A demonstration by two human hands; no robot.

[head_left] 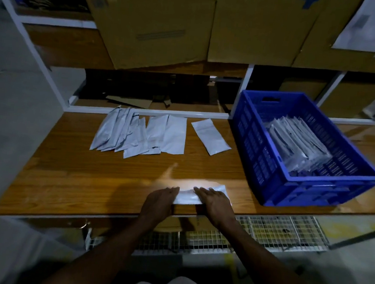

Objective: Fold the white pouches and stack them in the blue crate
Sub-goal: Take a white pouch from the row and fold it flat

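A white pouch [188,194] lies at the near edge of the wooden table [78,178]. My left hand [160,201] and my right hand [213,203] both press flat on it, fingers straight, side by side. Its upper part is blurred. Farther back lies a spread pile of several white pouches [138,133], and a single pouch [210,135] sits to the right of it. The blue crate [269,177] stands on the right of the table with a row of several folded pouches [298,144] inside.
Large cardboard boxes [191,23] sit on the shelf above the table. A white metal frame [148,111] runs along the table's back. A wire mesh rack [264,231] lies below the front edge. Papers [370,24] hang at the top right.
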